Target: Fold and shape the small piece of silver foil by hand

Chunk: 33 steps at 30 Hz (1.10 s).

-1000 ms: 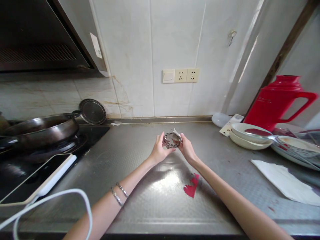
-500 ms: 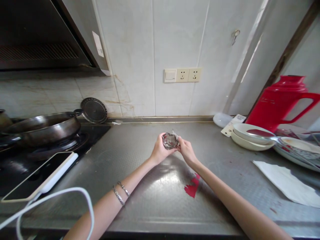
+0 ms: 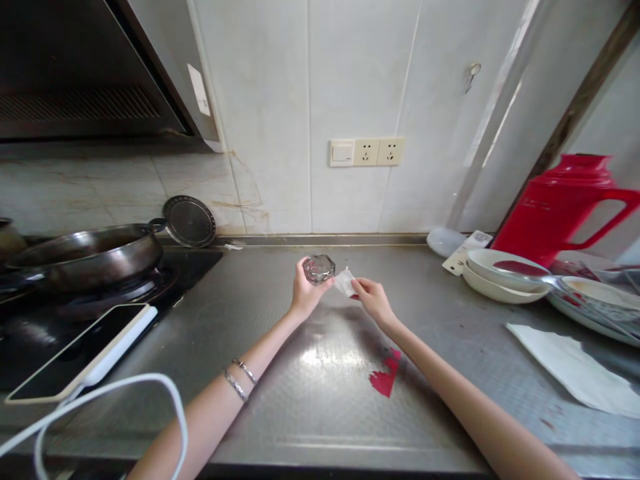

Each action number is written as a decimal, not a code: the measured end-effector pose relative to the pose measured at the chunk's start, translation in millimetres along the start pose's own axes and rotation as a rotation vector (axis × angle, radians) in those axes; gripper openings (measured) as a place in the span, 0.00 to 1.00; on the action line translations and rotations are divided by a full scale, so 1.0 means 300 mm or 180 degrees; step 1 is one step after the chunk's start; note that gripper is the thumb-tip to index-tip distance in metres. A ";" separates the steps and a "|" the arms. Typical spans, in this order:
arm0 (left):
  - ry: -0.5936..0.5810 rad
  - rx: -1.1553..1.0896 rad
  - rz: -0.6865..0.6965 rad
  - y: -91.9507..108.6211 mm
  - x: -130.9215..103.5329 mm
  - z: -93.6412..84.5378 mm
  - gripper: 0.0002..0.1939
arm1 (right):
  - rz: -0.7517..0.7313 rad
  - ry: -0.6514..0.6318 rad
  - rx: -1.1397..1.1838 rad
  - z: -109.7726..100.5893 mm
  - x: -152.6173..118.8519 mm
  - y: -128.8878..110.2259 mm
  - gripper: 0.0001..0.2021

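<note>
My left hand (image 3: 306, 291) is wrapped round a small clear glass dish with a faceted rim (image 3: 319, 269), its open top facing me. Whether it is an ashtray or a low cup I cannot tell. In my right hand (image 3: 373, 300) a small piece of white tissue (image 3: 345, 283) is pinched between thumb and fingers. The tissue lies just right of the glass, close to my left fingertips. Both hands are over the metal counter (image 3: 260, 293), and a ragged red patch (image 3: 385, 375) shows on its surface below my right wrist.
At left a wok (image 3: 95, 257) stands on the stove beside a phone (image 3: 75, 353) with a white cable (image 3: 150, 378). At right are a red thermos (image 3: 555, 207), stacked bowls (image 3: 503, 283), a patterned plate (image 3: 600, 300) and a white paper sheet (image 3: 575, 369).
My left hand has shifted left and slightly up with the glass, away from my right hand. The tissue now shows between them, still in my right fingers.
</note>
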<state>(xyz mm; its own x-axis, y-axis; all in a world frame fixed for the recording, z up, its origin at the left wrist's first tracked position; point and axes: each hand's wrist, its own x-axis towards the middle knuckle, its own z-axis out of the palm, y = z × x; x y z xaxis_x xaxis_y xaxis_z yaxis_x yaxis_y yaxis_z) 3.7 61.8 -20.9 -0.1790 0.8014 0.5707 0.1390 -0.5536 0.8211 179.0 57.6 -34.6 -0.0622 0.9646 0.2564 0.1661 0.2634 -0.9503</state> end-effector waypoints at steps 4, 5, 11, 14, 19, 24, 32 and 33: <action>-0.0014 -0.0321 0.0025 0.006 0.004 -0.002 0.38 | 0.0114 -0.0247 -0.0292 -0.022 0.014 0.028 0.25; -0.0050 -0.0357 0.0008 0.009 0.003 -0.002 0.37 | 0.0124 -0.0339 -0.0361 -0.018 0.010 0.032 0.23; -0.0584 -0.0444 -0.0188 0.018 -0.010 -0.004 0.38 | 0.0086 -0.0454 -0.0810 -0.027 0.001 0.011 0.15; -0.0931 -0.0488 -0.0207 0.013 -0.016 -0.005 0.40 | -0.0025 -0.0605 -0.0795 -0.079 0.008 -0.042 0.22; -0.1526 -0.0465 -0.0287 0.002 -0.036 0.003 0.41 | -0.0264 -0.1566 -0.0411 -0.123 -0.005 -0.119 0.33; -0.1872 -0.0566 -0.0485 0.015 -0.053 0.013 0.47 | -0.0390 -0.1681 -0.0315 -0.106 -0.015 -0.120 0.35; -0.2229 -0.0168 -0.0621 -0.023 -0.017 -0.013 0.53 | -0.0572 -0.1271 -0.0979 -0.102 -0.005 -0.064 0.34; -0.2255 -0.0066 -0.0615 -0.026 -0.011 -0.017 0.53 | -0.0588 -0.1204 -0.1055 -0.100 -0.005 -0.056 0.34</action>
<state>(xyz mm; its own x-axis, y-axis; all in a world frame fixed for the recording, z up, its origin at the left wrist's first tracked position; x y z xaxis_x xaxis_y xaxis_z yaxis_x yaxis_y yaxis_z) -1.9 62.3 -29.3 0.4751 0.8353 0.2767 0.1490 -0.3863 0.9103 205.9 52.3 -13.7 -0.4601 0.8444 0.2744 0.4169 0.4784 -0.7729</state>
